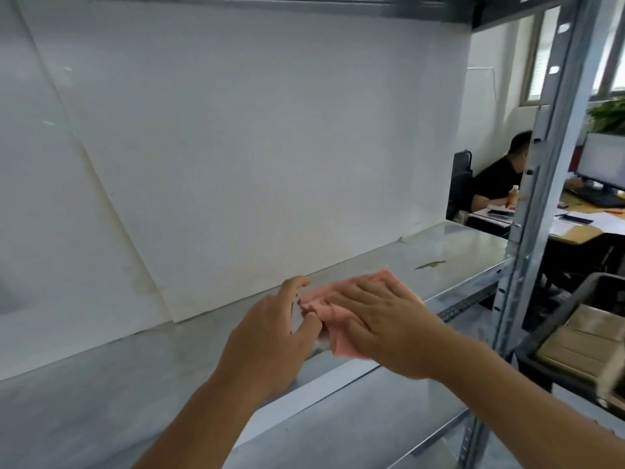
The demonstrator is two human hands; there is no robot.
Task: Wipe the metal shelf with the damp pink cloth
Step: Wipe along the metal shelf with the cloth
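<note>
The metal shelf (449,252) runs from lower left to the right, its surface shiny and grey. A pink cloth (324,308) lies crumpled on it near the front edge. My right hand (382,319) lies flat on top of the cloth, fingers spread, pressing it to the shelf. My left hand (274,336) is just to the left of it, fingers curled and pinching the cloth's left edge. A brownish smear (429,265) marks the shelf to the right of the cloth.
White panels (236,147) close off the back of the shelf. A perforated steel upright (537,211) stands at the right, with a lower shelf (372,411) beneath. A dark crate (548,333) of boxes sits lower right. A person sits at a desk (575,228) beyond.
</note>
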